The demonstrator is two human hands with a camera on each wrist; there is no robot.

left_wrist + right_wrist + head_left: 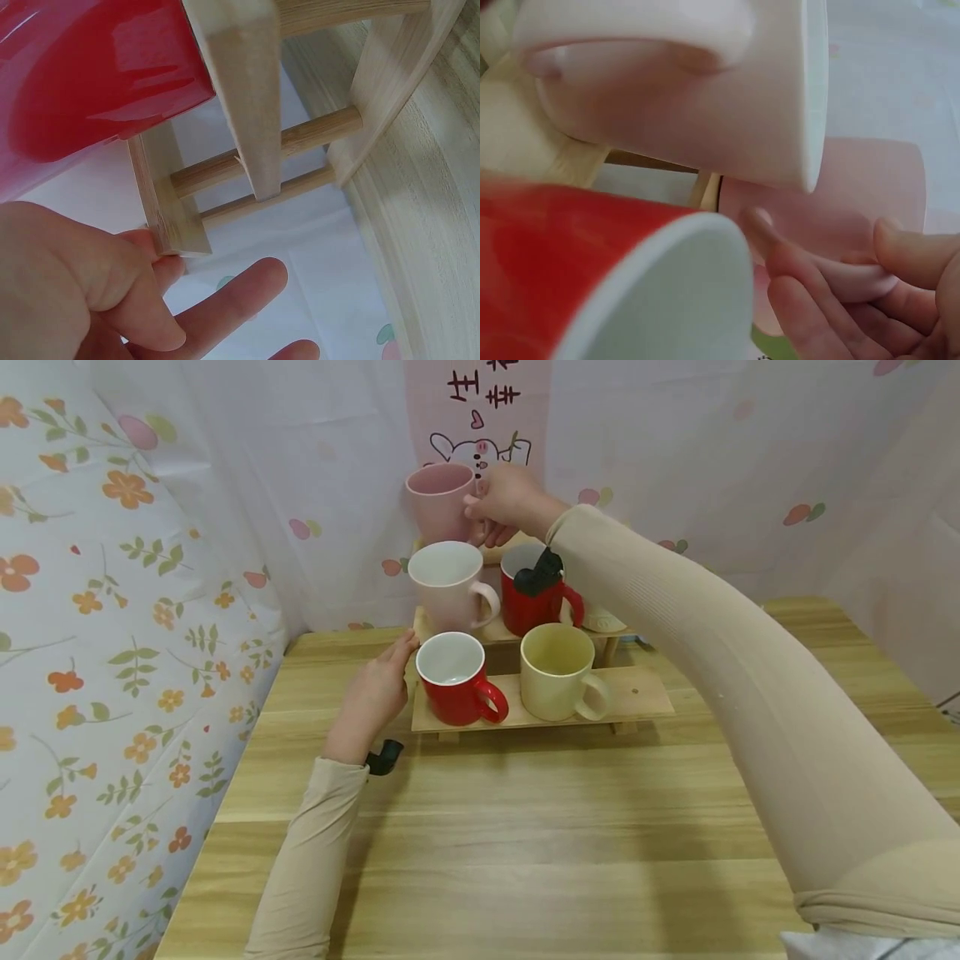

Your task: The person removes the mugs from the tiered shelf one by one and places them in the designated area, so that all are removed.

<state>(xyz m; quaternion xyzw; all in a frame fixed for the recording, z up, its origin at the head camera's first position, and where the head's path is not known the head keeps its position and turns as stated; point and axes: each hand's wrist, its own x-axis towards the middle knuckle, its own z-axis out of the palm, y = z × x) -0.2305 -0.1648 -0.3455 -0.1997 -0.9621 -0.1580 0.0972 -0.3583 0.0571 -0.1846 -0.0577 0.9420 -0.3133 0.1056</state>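
Observation:
My right hand (517,502) grips the handle of a pink mug (442,510) at the rack's top tier. In the right wrist view, the thumb and curled fingers close round that handle. A pale pink mug with white inside (446,581) and a red mug (525,602) stand on the middle tier below. The fingertips of my left hand (375,693) touch the left end of the wooden rack (652,693), with other fingers extended past it in the left wrist view. Beside this hand, another red mug (453,689) stands on the lowest tier, left of a yellow mug (555,681).
A cream-coloured vessel (602,620) stands at the right of the middle tier, partly hidden by my right sleeve (720,677). The rack is on a wood-grain table (480,852). Floral cloth (165,652) hangs at the left, with a pink rabbit poster (476,410) behind.

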